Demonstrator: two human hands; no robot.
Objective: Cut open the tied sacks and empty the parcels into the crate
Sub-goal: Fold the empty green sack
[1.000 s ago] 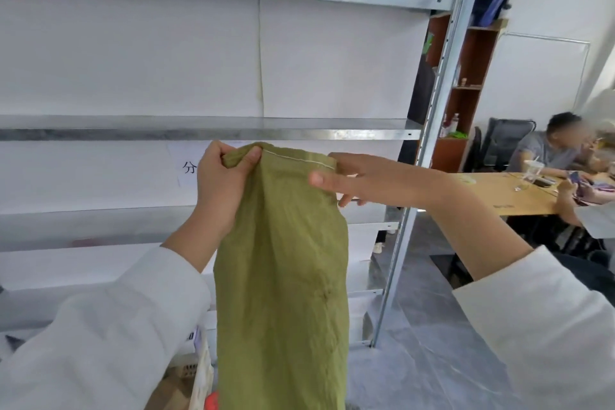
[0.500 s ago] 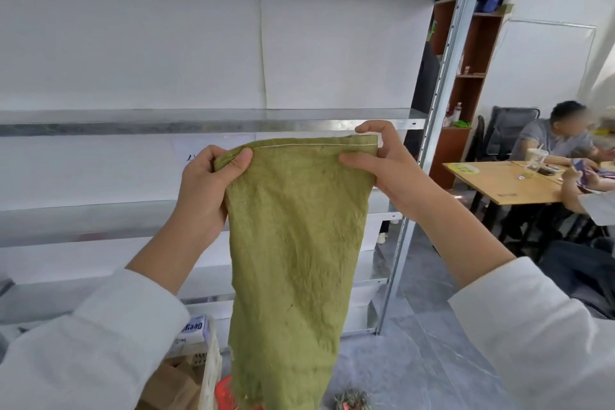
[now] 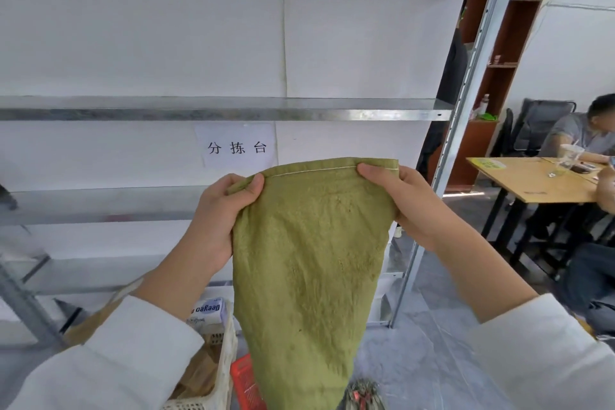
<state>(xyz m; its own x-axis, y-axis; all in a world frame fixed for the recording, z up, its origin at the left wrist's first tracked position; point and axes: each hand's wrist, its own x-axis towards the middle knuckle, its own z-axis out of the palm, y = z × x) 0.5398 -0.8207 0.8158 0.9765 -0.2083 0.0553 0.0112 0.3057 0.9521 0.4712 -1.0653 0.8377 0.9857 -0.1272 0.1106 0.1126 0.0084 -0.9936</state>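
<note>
We hold the green sack up at chest height in front of the metal shelving rack, each hand taking one upper corner. The left hand pinches its corner with the thumb flat on the near face and the fingers closed behind the cloth. The right hand does the same at the other corner, its thumb pressed on the stitched seam and its fingers curled round the back. Both hands are clamped on fabric, with nothing else in them.

We judge this grip is meant to tip the sack out. The sewn, closed end is uppermost and stretched taut between the hands, so anything inside would slide towards the open end below. The cloth hangs limp and flat, which suggests little or nothing is left inside.

The sack's long axis runs almost straight down and narrows as it drops. Its seam end points up and its mouth points towards the floor. The lowest part leaves the picture, so we cannot tell exactly where the mouth sits. It seems to hang just to the right of the pale crate, above a red basket. The crate already holds parcels, a white box and some brown packets among them.
</note>
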